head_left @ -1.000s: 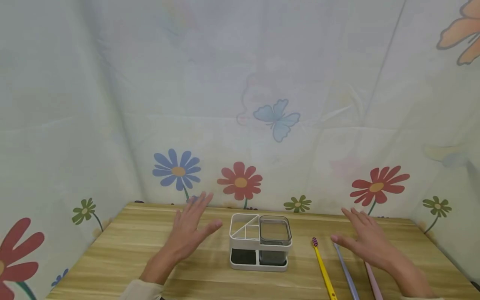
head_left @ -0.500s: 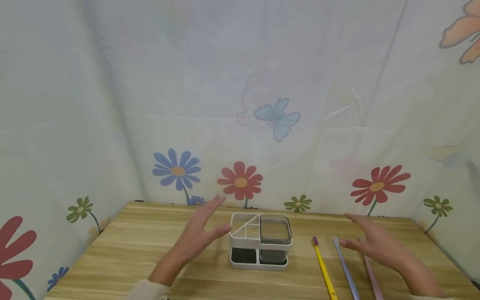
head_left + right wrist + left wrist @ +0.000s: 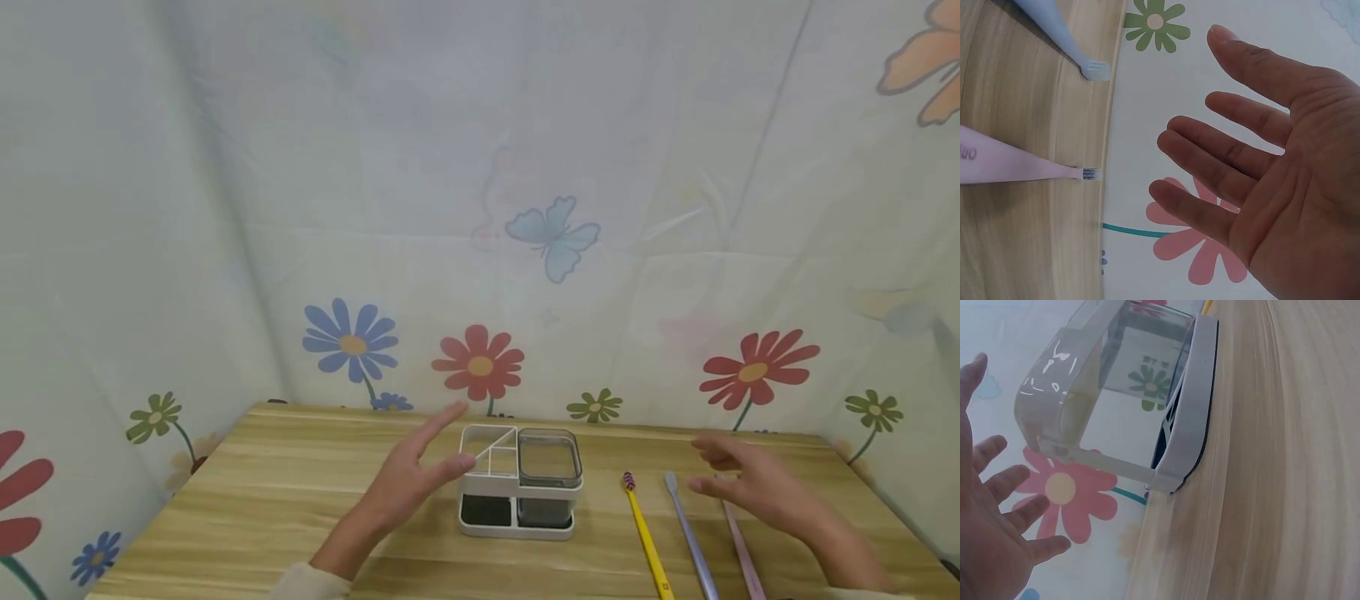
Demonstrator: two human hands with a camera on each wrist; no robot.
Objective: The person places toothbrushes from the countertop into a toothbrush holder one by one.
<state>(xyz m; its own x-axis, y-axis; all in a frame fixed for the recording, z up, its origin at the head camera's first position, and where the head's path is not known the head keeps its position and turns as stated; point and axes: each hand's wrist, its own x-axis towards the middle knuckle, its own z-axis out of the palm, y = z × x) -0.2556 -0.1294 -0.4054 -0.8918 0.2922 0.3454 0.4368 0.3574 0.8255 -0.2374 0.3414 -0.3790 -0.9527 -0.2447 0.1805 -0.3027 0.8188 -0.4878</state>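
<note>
A white toothbrush holder (image 3: 517, 483) with a smoky clear cup (image 3: 550, 460) in its right side stands mid-table; the left wrist view shows its end (image 3: 1188, 412). My left hand (image 3: 420, 471) hovers open just left of it, fingers spread (image 3: 1004, 506), holding nothing. A yellow toothbrush (image 3: 645, 533), a blue one (image 3: 690, 537) and a pink one (image 3: 738, 546) lie on the wooden table (image 3: 247, 492) to the right. My right hand (image 3: 750, 483) hovers open above the pink brush; its palm (image 3: 1272, 162) is bare, with blue (image 3: 1060, 37) and pink (image 3: 1016, 165) brush heads below it.
A cloth backdrop with printed flowers and a butterfly (image 3: 553, 237) walls the table at the back and both sides. Bare wood lies left of the holder.
My left hand has moved right, closer to the holder. My right hand has shifted slightly right and lifted off the blue brush area.
</note>
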